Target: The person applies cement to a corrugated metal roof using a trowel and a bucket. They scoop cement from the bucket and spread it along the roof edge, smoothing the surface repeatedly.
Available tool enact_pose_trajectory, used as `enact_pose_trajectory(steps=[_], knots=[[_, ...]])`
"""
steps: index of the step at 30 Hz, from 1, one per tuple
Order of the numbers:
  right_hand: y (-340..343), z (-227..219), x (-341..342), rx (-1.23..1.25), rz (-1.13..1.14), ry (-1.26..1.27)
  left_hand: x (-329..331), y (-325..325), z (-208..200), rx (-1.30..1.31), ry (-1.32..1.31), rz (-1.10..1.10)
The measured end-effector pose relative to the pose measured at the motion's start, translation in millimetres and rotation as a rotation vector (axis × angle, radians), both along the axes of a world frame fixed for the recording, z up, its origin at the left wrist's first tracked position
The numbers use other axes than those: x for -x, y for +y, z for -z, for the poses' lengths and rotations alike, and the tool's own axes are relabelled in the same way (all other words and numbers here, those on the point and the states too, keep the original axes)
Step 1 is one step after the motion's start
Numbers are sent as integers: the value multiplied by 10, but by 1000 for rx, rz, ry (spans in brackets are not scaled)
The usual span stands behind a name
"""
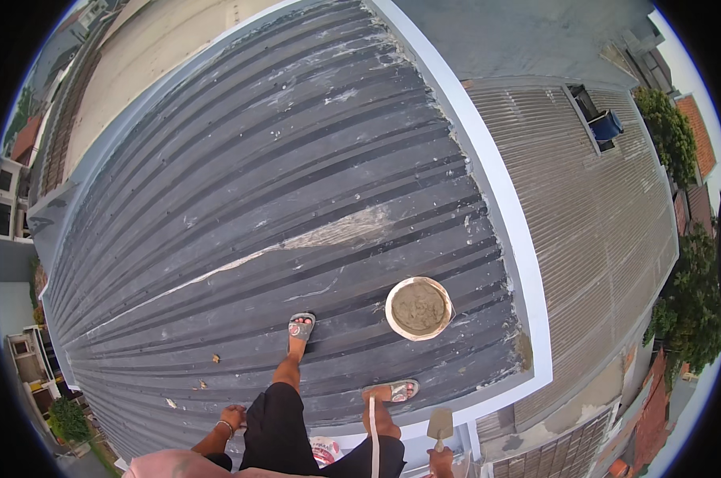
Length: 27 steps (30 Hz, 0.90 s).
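My right hand (440, 462) is closed around the handle of a trowel (440, 425), whose flat blade points up and away from me at the lower right. Beside my left thigh hangs my left hand (233, 416), its fingers curled in and nothing visible in them. A white bucket (390, 317) filled with grey wet mortar (421, 307) stands on the ribbed roof, ahead of my feet and to the right. Neither hand touches it.
My sandalled feet stand on the dark corrugated metal roof (241, 183). A pale parapet (496, 143) borders it on the right, with rough mortar along the joint. A red and white sack (325, 450) lies between my legs. Beyond is a lower brown roof (567, 215).
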State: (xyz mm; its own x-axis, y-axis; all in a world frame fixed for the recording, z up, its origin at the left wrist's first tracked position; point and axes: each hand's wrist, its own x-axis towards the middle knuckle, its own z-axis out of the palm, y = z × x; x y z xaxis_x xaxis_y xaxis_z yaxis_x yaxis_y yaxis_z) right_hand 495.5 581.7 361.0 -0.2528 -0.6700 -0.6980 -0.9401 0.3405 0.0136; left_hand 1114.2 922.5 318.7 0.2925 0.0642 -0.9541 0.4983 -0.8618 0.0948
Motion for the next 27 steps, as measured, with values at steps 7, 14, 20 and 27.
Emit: enact_pose_trajectory(steps=[7, 14, 20, 27], knots=[[-1391, -894, -2944, -222, 62, -302, -800, -283, -42, 56, 94, -401], [-1768, -1614, -4187, -41, -119, -445, -1226, -383, -156, 62, 125, -402], [-1211, -1544, -3198, 124, -102, -301, -1941, -627, -274, 308, 105, -499], [-205, -1976, -2562, 163, 695, -260, -2876, -1497, -773, 374, -81, -570]])
